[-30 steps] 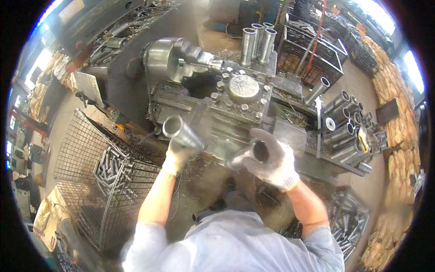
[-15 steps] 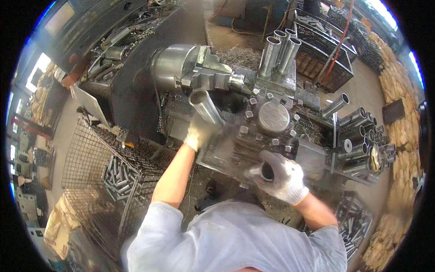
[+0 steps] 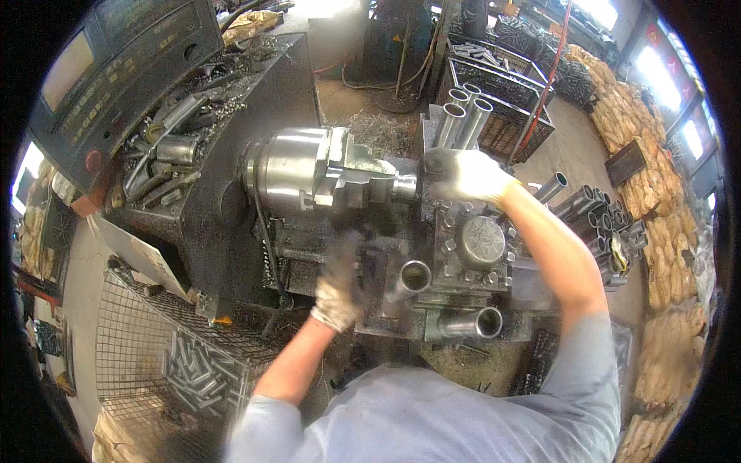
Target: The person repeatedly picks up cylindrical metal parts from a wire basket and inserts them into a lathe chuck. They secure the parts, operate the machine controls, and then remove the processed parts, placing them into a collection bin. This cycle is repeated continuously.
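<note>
My left hand [image 3: 338, 297], in a white glove with a dark palm, is blurred in front of the chuck [image 3: 297, 170]; its fingers look stretched out, with no tube in them. Just right of it, a metal tube [image 3: 411, 279] stands tilted on the machine's slide. Another tube [image 3: 471, 324] lies on its side at the near edge, its mouth facing right. My gloved right hand [image 3: 469, 176] reaches over the tool post [image 3: 482, 243], beside the standing tubes [image 3: 455, 119]. Its fingers are blurred, so their grip is unclear. A short bright workpiece end [image 3: 404, 185] sticks out from the chuck jaws.
More tubes [image 3: 598, 212] are stacked right of the tool post. A wire-mesh bin [image 3: 127, 339] with many small tubes stands at lower left. A metal crate [image 3: 502, 100] is at the back, and a control panel [image 3: 100, 85] is at upper left.
My left hand has let go of its tube, which now stands on the slide. My right hand has left its tube lying near the front edge and moved far forward. The view has shifted.
</note>
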Demonstrator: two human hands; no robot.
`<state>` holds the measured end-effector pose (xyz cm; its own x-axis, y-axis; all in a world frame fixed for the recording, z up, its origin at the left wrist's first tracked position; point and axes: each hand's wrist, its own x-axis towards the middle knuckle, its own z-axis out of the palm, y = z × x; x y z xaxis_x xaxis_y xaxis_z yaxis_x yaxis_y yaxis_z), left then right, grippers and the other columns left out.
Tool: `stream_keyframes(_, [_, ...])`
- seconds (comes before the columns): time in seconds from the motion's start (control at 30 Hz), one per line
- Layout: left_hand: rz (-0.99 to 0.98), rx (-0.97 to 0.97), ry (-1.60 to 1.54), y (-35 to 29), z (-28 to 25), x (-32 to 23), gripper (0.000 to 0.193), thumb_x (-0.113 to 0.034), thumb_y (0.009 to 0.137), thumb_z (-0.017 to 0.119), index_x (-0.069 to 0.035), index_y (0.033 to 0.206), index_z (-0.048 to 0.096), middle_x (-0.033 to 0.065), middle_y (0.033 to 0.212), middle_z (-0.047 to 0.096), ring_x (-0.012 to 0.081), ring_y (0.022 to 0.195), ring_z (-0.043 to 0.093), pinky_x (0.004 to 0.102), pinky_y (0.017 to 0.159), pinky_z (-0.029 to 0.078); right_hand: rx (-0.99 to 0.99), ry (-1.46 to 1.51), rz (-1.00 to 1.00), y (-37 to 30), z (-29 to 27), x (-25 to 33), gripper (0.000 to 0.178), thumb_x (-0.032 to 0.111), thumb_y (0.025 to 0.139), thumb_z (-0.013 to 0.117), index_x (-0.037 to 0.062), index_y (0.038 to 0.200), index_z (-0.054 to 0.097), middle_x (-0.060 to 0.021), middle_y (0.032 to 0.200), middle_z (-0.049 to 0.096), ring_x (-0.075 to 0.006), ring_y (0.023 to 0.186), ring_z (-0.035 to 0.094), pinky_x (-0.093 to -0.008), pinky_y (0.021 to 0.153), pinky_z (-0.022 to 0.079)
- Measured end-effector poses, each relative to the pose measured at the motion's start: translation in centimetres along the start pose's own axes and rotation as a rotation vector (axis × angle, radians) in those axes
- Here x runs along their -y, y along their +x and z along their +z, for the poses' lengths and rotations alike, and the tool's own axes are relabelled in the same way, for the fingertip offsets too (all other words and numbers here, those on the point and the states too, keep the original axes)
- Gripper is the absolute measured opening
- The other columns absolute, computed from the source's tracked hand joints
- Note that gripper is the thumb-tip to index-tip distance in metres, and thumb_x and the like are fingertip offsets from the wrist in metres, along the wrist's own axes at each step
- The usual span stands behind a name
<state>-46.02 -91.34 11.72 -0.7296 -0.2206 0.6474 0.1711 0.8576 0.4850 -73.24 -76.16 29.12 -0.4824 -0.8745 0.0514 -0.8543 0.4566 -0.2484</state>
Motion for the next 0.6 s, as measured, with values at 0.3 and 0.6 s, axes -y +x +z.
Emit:
stream_keyframes(0.3, [-0.043, 0.308, 0.948, 14.3, -5.7, 10.2, 0.078, -0.054, 0.100, 0.060, -0.008, 0.160, 0.045, 0.0218, 0.166, 0.043, 0.0376, 0.158, 0.033, 0.0582, 0.132, 0.010, 0.853, -0.479, -0.161, 8.5, 17.7, -23.6, 0.032, 0.031, 0.091, 0.071, 0.0014, 0.101, 0.079, -0.0192, 0.105, 0.077, -0.0298, 0.093, 0.072, -0.0457, 0.083, 0.056])
stream_keyframes(0.6, [-0.058, 0.553, 0.815, 19.8, -8.2, 8.0, 0.109, -0.036, 0.069, 0.090, 0.003, 0.157, 0.039, 0.0259, 0.158, 0.049, 0.0425, 0.148, 0.046, 0.0515, 0.127, 0.034, 0.008, 0.330, 0.058, 21.0, 9.3, -8.3, 0.063, 0.050, 0.095, 0.071, -0.0030, 0.129, 0.070, -0.0239, 0.120, 0.077, -0.0322, 0.087, 0.076, -0.0413, 0.080, 0.063])
